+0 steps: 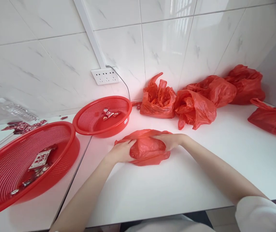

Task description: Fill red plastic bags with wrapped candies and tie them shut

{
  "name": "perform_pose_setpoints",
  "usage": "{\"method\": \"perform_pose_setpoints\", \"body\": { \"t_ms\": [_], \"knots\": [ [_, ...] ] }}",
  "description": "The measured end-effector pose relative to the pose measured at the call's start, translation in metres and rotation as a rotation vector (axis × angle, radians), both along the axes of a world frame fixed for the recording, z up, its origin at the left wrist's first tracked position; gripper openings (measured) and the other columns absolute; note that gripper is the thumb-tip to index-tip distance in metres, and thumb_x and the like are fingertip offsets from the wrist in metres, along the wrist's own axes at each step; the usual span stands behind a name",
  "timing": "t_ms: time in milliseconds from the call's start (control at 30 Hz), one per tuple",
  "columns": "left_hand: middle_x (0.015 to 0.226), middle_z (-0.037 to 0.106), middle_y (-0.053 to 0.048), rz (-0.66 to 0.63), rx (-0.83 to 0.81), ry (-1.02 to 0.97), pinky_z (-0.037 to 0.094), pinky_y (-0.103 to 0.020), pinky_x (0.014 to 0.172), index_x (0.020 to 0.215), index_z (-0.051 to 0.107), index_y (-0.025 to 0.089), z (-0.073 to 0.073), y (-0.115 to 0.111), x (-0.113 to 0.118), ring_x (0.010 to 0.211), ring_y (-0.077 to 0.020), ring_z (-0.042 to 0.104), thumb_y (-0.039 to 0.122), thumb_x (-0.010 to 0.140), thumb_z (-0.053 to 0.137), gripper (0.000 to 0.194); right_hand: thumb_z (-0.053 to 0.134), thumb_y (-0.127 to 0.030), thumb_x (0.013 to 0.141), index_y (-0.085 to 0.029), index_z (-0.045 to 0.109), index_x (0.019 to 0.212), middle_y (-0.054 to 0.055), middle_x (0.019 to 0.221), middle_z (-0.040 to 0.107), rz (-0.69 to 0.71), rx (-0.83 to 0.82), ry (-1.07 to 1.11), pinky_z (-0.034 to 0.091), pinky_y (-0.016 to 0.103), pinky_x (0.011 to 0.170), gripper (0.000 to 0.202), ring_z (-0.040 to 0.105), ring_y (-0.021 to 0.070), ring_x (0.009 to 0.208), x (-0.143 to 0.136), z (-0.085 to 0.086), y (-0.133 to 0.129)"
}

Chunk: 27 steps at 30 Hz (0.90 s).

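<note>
A red plastic bag [147,149] lies on the white table in front of me, its mouth spread toward me. My left hand [123,151] grips the bag's left side, thumb over the edge of the opening. On the opposite side my right hand [168,140] holds the bag, its fingertips partly covered by the thin film. What the bag contains, if anything, cannot be made out. Just behind it stands a small red basket [89,129] with a few wrapped pieces [109,113] inside.
A larger red basket [66,161] with small packets stands at the left, near a clear plastic bottle [19,111]. Several red bags [158,101] line the wall, and another red bag [273,119] lies far right. A cable [122,80] runs down from the wall socket [105,76].
</note>
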<state>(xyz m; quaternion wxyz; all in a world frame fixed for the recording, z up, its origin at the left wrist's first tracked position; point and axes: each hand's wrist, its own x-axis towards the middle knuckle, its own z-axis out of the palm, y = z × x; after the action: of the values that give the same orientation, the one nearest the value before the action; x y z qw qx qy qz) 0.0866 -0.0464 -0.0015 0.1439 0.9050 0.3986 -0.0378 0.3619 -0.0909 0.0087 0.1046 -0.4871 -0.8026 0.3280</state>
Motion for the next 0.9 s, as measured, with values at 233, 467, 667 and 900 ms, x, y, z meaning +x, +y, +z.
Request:
{"method": "perform_pose_setpoints", "body": {
  "t_ms": [233,467,667,900],
  "knots": [
    [0.119,0.067,-0.006,0.099,-0.099,-0.426,0.047,-0.039,0.094,0.108,0.068,0.027,-0.007,-0.005,0.001,0.112,-0.0297,0.060,0.047,0.067,0.071,0.045,0.070,-0.048,0.071,-0.026,0.037,0.146,0.006,0.147,0.043,0.048,-0.088,0.012,0.034,0.038,0.110,0.085,0.041,0.0316,0.133,0.008,-0.009,0.001],
    [0.075,0.071,-0.015,1.002,-0.697,-1.276,0.052,-0.026,0.049,0.087,0.068,0.010,0.026,0.019,-0.016,0.054,-0.0166,0.064,0.073,0.079,0.042,0.069,0.053,-0.054,0.085,-0.023,0.056,0.132,0.006,0.141,0.051,0.032,0.043,0.186,0.038,0.040,0.107,0.056,0.047,0.0270,0.129,0.003,0.026,0.003],
    [0.083,0.072,-0.011,1.071,-0.870,-1.686,0.059,-0.027,0.071,0.089,0.064,0.013,0.021,0.032,-0.018,0.081,-0.0202,0.071,0.024,0.081,0.054,0.016,0.055,-0.036,0.089,-0.024,0.060,0.123,0.003,0.118,0.068,0.208,0.124,0.347,0.048,0.032,0.093,0.037,0.063,0.0192,0.108,-0.020,0.103,-0.011],
    [0.080,0.072,-0.002,0.931,-0.807,-1.813,0.059,-0.021,0.071,0.076,0.064,0.015,-0.008,0.023,0.004,0.074,-0.0121,0.069,0.005,0.072,0.057,0.013,0.053,-0.029,0.090,-0.025,0.060,0.123,0.002,0.115,0.069,0.190,0.225,0.247,0.051,0.028,0.084,0.034,0.065,0.0183,0.104,-0.022,0.106,-0.015]
  ]
}}
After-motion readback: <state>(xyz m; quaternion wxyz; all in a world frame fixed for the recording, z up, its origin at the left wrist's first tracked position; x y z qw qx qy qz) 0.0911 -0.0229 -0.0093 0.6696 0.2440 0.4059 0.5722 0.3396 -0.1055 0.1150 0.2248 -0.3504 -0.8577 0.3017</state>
